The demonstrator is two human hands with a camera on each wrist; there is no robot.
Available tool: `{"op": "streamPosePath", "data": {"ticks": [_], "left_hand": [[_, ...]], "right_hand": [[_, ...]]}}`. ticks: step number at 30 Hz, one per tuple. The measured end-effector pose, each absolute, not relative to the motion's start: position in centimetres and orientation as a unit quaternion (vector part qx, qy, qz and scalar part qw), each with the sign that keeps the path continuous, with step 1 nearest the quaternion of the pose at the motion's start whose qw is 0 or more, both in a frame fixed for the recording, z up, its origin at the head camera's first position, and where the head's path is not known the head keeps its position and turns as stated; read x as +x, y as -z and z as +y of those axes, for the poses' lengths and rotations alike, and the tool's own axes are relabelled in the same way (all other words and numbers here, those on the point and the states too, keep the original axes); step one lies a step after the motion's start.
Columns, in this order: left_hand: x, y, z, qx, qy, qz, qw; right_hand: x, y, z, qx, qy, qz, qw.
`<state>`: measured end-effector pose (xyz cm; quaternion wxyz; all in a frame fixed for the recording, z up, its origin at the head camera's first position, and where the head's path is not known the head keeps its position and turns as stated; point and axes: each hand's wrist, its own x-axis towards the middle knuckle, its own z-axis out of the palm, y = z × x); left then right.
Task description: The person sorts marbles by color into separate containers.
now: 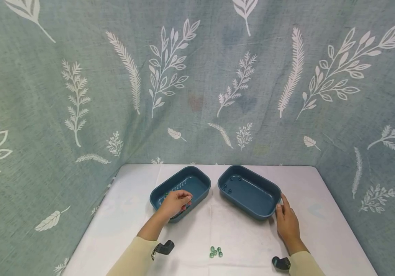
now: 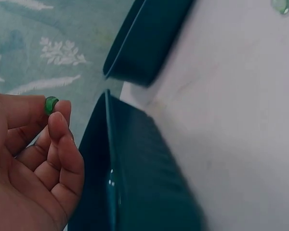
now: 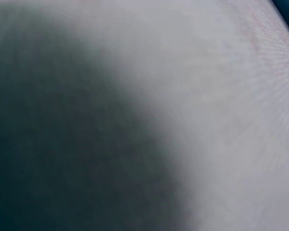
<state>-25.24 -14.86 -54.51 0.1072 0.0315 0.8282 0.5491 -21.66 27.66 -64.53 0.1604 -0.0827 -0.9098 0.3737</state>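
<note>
My left hand [image 1: 174, 202] is above the left blue tray [image 1: 202, 180] in the head view. Its thumb and fingers pinch a small green glass marble [image 2: 50, 105], plain to see in the left wrist view. Part of that tray is hidden beneath the hand; a bit of green shows inside near its left end. My right hand [image 1: 288, 222] touches the outer right end of the right blue tray [image 1: 252, 195], fingers fairly straight along the edge. Several small dark round pieces [image 1: 230, 191] lie in that tray's left part. The right wrist view is mostly blurred and shows no hand.
Several clear green glass pieces [image 1: 215, 252] sit grouped on the white tabletop [image 1: 242, 245] toward the near edge. Both trays stand near the back, angled apart. A grey-green leaf-print cloth [image 1: 197, 138] encloses the back and sides.
</note>
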Motion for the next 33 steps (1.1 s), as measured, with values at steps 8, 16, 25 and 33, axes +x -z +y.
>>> {"op": "streamPosePath", "data": {"ticks": [8, 16, 25, 33], "left_hand": [[-27.1, 54.3, -15.4, 0.024, -0.540, 0.835, 0.098], [-29.4, 55.5, -15.8, 0.028, -0.535, 0.838, 0.104], [-31.2, 56.4, -16.7, 0.002, -0.536, 0.838, 0.106], [-32.2, 56.8, -16.5, -0.003, -0.530, 0.841, 0.106]], "right_hand": [[-21.7, 64.6, 27.8, -0.083, -0.375, -0.910, 0.156], [-21.7, 64.4, 27.8, -0.085, -0.378, -0.909, 0.154], [-21.6, 64.4, 27.6, -0.086, -0.383, -0.908, 0.148], [-21.6, 64.3, 27.7, -0.089, -0.380, -0.909, 0.146]]}}
